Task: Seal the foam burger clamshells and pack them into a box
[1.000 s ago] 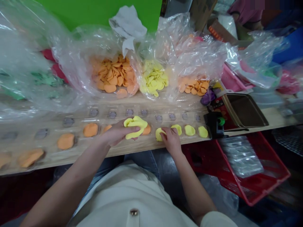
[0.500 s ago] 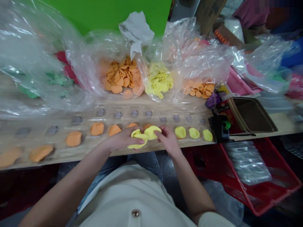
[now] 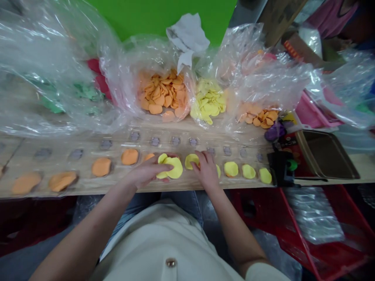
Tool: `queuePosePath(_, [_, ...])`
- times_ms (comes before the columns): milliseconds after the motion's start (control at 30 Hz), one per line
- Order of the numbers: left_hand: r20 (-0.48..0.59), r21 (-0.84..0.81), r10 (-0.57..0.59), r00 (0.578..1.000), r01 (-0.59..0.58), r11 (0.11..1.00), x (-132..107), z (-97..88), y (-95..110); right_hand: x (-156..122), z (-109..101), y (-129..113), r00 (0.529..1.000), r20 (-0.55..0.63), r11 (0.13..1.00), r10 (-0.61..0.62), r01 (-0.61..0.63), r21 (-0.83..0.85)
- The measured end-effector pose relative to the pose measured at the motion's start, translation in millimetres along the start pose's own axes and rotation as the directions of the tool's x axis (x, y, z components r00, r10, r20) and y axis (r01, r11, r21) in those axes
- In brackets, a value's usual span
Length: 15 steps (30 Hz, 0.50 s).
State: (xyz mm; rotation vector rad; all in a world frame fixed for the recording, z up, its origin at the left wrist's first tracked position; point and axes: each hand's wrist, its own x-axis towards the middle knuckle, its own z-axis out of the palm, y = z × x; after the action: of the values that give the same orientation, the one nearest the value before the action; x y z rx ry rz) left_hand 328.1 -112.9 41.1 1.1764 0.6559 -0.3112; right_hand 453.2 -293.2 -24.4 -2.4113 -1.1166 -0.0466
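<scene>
A long clear plastic tray (image 3: 88, 146) of small pockets lies along the wooden bench. Its near row holds orange foam discs (image 3: 101, 166) on the left and yellow foam discs (image 3: 248, 171) on the right. My left hand (image 3: 148, 171) is closed on a small stack of yellow discs (image 3: 172, 168) just above the tray. My right hand (image 3: 206, 168) presses one yellow disc (image 3: 191, 160) into a pocket with its fingertips.
Clear bags behind the tray hold orange discs (image 3: 162, 95), yellow discs (image 3: 209, 101) and more orange discs (image 3: 260, 117). A brown tray (image 3: 325, 154) and a black tool (image 3: 281, 168) sit at the right, above a red crate (image 3: 328, 230). Another person's torso shows at top right.
My right hand took a yellow disc from the stack in my left hand and moved it down onto a tray pocket. The view has shifted left.
</scene>
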Motion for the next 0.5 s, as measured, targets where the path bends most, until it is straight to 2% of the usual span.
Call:
queuePosePath(100, [0.065, 0.3, 0.028, 0.998, -0.046, 0.953, 3, 6.4, 1, -11, -12, 5, 0.993, -0.113, 0.996, 0.03, -0.039, -0.076])
queuePosePath(167, [0.11, 0.507, 0.052, 0.993, -0.101, 0.856, 9, 12.4, -1, -20, -16, 5, 0.997, -0.076, 0.99, -0.024, 0.013, -0.142])
queuePosePath(267, [0.152, 0.741, 0.116, 0.982, -0.191, 0.644, 20, 23.1, -8, -28, -16, 1, 0.993, 0.022, 0.97, -0.113, 0.116, -0.215])
queuePosePath(367, [0.154, 0.853, 0.162, 0.975, -0.214, 0.477, 30, 32.6, -16, -27, -14, 2, 0.995, -0.042, 0.974, -0.093, 0.082, -0.212])
queuePosePath(433, [0.136, 0.875, 0.177, 0.975, -0.202, 0.441, 34, 37.3, -19, -21, -14, 4, 0.992, -0.12, 0.981, -0.045, 0.02, -0.195])
queuePosePath(500, [0.124, 0.876, 0.195, 0.973, -0.2, 0.44, 34, 40.5, -20, -12, -15, 4, 0.992, -0.129, 0.98, -0.003, -0.023, -0.197])
